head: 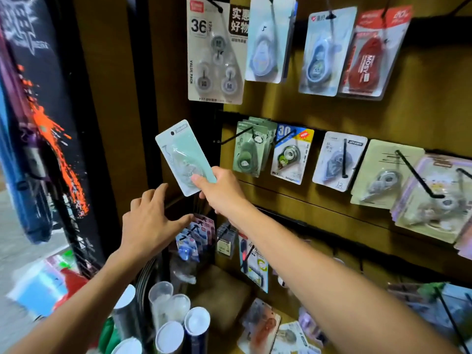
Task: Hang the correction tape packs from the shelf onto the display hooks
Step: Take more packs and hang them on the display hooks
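My right hand (221, 191) pinches the lower corner of a pale mint correction tape pack (181, 154), holding it tilted in the air left of the display board. Its hang hole is at the upper left. The nearest black hook (236, 135) juts out to the right of the pack and carries several green packs (251, 148). My left hand (149, 221) hovers just below the held pack with fingers spread and nothing in it. More loose packs (260, 325) lie on the shelf at the bottom.
Rows of hooks hold other tape packs: a white value pack (215, 54), a red pack (367, 60), a blue-yellow pack (292, 154). Long bare hook ends (419, 175) stick out at right. Plastic tubes (178, 320) stand below. A dark poster (46, 118) fills the left.
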